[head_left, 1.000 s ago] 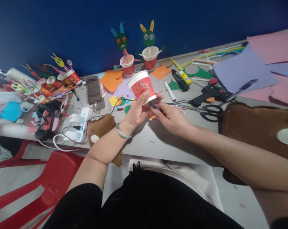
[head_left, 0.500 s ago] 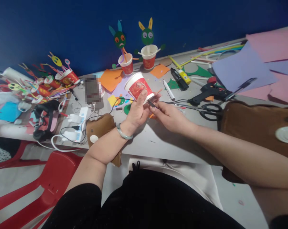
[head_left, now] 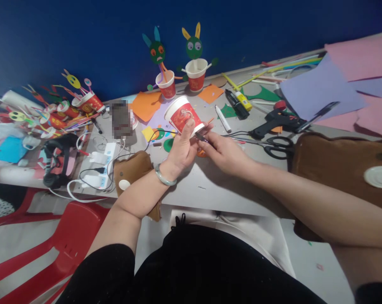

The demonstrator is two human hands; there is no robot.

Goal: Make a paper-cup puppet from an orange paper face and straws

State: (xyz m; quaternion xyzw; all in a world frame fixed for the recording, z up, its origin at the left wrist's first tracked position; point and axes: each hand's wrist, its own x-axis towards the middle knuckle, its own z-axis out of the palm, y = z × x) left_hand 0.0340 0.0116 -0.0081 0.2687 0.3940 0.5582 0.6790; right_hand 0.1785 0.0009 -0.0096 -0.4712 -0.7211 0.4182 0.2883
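Note:
A red and white paper cup [head_left: 182, 115] is tilted in my left hand [head_left: 183, 147], my thumb pressed along its side near the base. My right hand [head_left: 224, 153] pinches a slim dark pointed tool [head_left: 203, 138]; its tip is at the cup's bottom edge, and I cannot tell if it is a knife or a pen. The fingers behind the cup are partly hidden. Just beyond it stand two paper-cup figures: one with blue ears [head_left: 168, 86], one with yellow ears [head_left: 196, 78]. Below my hands an orange paper piece [head_left: 202, 152] lies on the table.
To the right are a black glue gun [head_left: 269, 122], black-handled scissors [head_left: 279, 147], a white marker [head_left: 223, 119] and a brown cushion [head_left: 339, 169]. On the left lie a power strip [head_left: 107, 162] with cables, a smaller brown pouch [head_left: 134, 169] and several decorated cups. A red chair [head_left: 79, 228] stands below.
The view has shifted very slightly. Both hands keep the cup and the dark tool in nearly the same place; the tool's tip stays at the cup's base.

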